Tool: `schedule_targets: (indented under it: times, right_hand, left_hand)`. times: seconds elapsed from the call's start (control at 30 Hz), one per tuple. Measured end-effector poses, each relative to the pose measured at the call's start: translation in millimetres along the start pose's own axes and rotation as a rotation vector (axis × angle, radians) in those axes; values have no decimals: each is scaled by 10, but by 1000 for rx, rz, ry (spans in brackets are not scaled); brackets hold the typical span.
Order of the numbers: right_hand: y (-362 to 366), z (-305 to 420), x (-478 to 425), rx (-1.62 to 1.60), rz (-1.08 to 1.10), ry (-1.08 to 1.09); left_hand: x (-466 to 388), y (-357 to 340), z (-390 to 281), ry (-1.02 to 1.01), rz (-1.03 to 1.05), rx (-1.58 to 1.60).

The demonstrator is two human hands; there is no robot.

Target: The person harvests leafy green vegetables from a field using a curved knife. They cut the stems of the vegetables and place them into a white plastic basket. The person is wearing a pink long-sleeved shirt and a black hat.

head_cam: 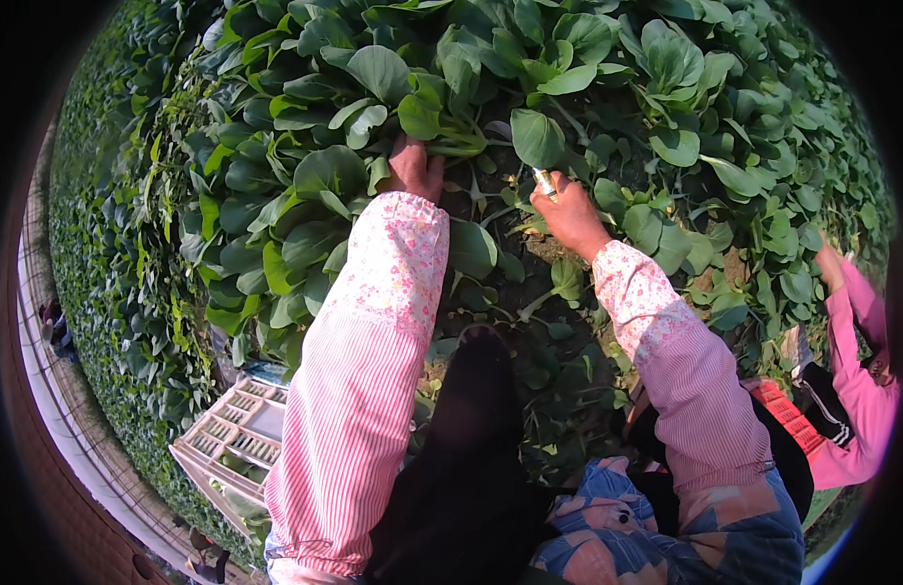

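Note:
Among the leaves at upper centre, my left hand (413,170) is beside the pale stem base of a green leafy vegetable plant (459,139); its fingers are partly hidden under the leaves, so its grip is unclear. To its right, over dark soil, my right hand (568,216) is closed around a tool with a shiny, pale yellowish handle (545,183). The tool's far end is partly covered by a broad leaf (537,137). A small plant with a white stem (565,281) lies on the ground below my right hand.
A white plastic crate (239,420) with greens inside stands at lower left. At the right edge a co-worker in pink sleeves (854,365) reaches into the plants near a red plastic crate (784,413). Dense leafy rows surround the soil patch. Other people are far left.

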State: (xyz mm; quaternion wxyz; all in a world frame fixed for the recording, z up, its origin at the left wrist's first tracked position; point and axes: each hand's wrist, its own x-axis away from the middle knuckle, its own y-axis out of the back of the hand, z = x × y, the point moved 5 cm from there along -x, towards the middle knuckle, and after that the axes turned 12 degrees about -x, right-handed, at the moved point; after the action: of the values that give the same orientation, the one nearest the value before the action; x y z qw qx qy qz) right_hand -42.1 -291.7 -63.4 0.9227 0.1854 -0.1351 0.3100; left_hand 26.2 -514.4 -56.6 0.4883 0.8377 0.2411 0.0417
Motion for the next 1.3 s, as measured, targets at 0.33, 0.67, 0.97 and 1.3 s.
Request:
schedule_targets:
  times: [0.33, 0.67, 0.97, 1.3]
  right_hand:
    - [-169, -33, -387, 190, 34, 107]
    - [-213, -36, -381, 49, 208, -56]
    - [-209, -120, 236, -230, 337, -397]
    - [271, 764, 445, -612, 253, 59]
  left_hand:
    - [-30, -64, 80, 114, 124, -180]
    - [-49, 11, -12, 156, 155, -142]
    - [88, 169, -101, 360, 334, 19]
    - [778, 188, -946, 756, 744, 1259]
